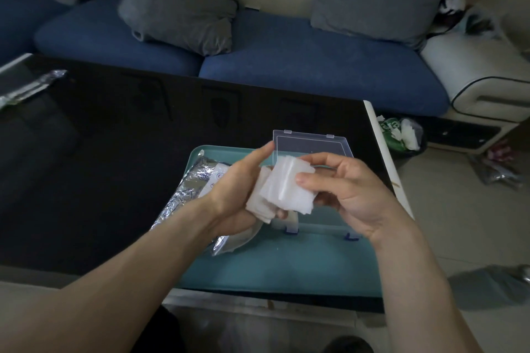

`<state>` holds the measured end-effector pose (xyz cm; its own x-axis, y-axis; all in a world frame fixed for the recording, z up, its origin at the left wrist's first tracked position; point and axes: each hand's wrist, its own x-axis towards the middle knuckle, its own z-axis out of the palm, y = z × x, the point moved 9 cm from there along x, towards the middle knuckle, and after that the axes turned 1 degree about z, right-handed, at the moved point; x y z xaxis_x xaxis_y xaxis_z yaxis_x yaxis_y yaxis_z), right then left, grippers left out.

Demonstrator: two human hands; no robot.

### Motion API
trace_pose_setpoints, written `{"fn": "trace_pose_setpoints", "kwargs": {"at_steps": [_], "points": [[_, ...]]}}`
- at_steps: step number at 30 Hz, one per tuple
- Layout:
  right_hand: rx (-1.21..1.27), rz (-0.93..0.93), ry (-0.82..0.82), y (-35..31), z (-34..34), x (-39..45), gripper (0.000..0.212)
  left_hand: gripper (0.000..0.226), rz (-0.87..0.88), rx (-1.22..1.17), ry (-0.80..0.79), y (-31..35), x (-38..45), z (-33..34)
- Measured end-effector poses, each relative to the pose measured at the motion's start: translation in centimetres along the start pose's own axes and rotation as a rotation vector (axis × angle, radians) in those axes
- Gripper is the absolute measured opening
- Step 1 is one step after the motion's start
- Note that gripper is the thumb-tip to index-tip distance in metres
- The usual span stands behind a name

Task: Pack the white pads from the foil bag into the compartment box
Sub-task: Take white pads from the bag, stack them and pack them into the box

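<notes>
Landmark: teal tray (pixel 286 269), lying on the near right part of a black table (pixel 114 137); all places below refer to this tray.
Left hand (pixel 238 195): raised above the tray's middle; fingers curled around a stack of white pads (pixel 259 203); thumb stretched up toward the far rim; the stack's lower corner hangs just over the box's near edge.
Right hand (pixel 344 195): raised above the tray's right half; thumb and fingers pinched on a second bunch of pads (pixel 289 186); this bunch overlaps the left hand's stack and touches it.
Pads: all visible ones are in the hands, above the box; whether any lie in the compartments cannot be told, since the hands cover them.
Compartment box (pixel 318 228): clear plastic, on the tray's right half; near wall with two blue latches (pixel 289 231) showing below the hands; interior mostly hidden.
Lid (pixel 312 145): clear, swung open, standing at the tray's far rim; two hinge tabs on its top edge.
Foil bag (pixel 186 198): silver with blue print, lying along the tray's left rim; partly under the left forearm; mouth end crumpled near the tray's middle.
Second foil pack (pixel 31 89): on the table, well apart, far left of the tray.
Sofa (pixel 286 66): blue seat beyond the table, behind the tray; two grey cushions (pixel 180 11) on it.
</notes>
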<state>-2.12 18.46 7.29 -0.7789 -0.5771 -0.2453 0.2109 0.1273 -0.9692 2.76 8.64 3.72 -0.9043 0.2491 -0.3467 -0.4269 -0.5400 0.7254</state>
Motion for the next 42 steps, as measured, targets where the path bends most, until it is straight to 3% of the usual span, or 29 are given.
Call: {"fn": "trace_pose_setpoints", "kwargs": {"at_steps": [3, 6, 8, 10, 12, 14, 17, 19, 23, 28, 32, 35, 37, 40, 42], "points": [[-0.253, -0.047, 0.112, 0.0, 0.6, 0.1, 0.019, 0.074, -0.023, -0.034, -0.059, -0.8, 0.1, 0.7], [-0.536, -0.142, 0.241, -0.4, 1.0, 0.2, 0.009, 0.039, 0.045, -0.047, 0.037, -0.5, 0.4, 0.0], [-0.6, -0.187, 0.227, -0.6, 1.1, 0.4, 0.036, 0.023, 0.052, -0.048, 0.091, -0.5, 0.4, -0.4], [-0.617, -0.185, 0.098, -0.6, 1.3, 0.3, 0.071, 0.017, 0.019, -0.042, 0.098, -0.8, 0.5, -0.7], [-0.658, -0.164, -0.065, -0.2, 2.2, -0.2, 0.1, 0.021, -0.006, -0.042, 0.033, -1.0, 0.5, -0.1], [-0.709, -0.167, -0.121, 0.1, 3.0, -0.7, 0.111, 0.036, -0.001, -0.084, -0.012, -1.2, 0.7, 0.4], [-0.731, -0.269, 0.024, -0.9, 2.5, -0.8, 0.079, 0.047, 0.004, -0.075, -0.033, -1.6, 0.9, 0.8], [-0.739, -0.288, 0.091, -1.7, 1.6, -1.0, 0.067, 0.041, -0.022, -0.078, -0.076, -1.8, 0.8, 1.3], [-0.824, -0.191, -0.013, -1.1, 2.0, -1.4, 0.1, 0.031, -0.008, -0.077, -0.057, -1.8, 0.6, 1.7], [-0.95, -0.243, 0.082, -1.1, 2.1, -1.2, 0.084, 0.031, 0.121, -0.021, 0.107, -1.2, 0.9, 0.6], [-0.974, -0.211, 0.06, -0.9, 1.7, -1.6, 0.089, 0.053, 0.122, -0.002, 0.119, -1.4, 1.0, 0.5], [-1.075, -0.228, 0.174, -1.5, 1.6, -1.8, 0.075, 0.024, -0.054, 0.037, 0.021, -3.0, 0.8, 1.9], [-1.123, -0.205, 0.172, -1.2, 1.8, -1.9, 0.082, 0.012, -0.115, 0.034, 0.002, -3.5, 0.6, 2.1], [-1.091, -0.181, 0.067, -0.3, 2.6, -1.9, 0.099, 0.008, -0.103, 0.04, 0.057, -3.6, 0.7, 1.5], [-1.111, -0.195, 0.046, -0.2, 3.0, -1.8, 0.089, 0.013, -0.07, 0.018, 0.074, -3.4, 0.7, 1.6]]}}
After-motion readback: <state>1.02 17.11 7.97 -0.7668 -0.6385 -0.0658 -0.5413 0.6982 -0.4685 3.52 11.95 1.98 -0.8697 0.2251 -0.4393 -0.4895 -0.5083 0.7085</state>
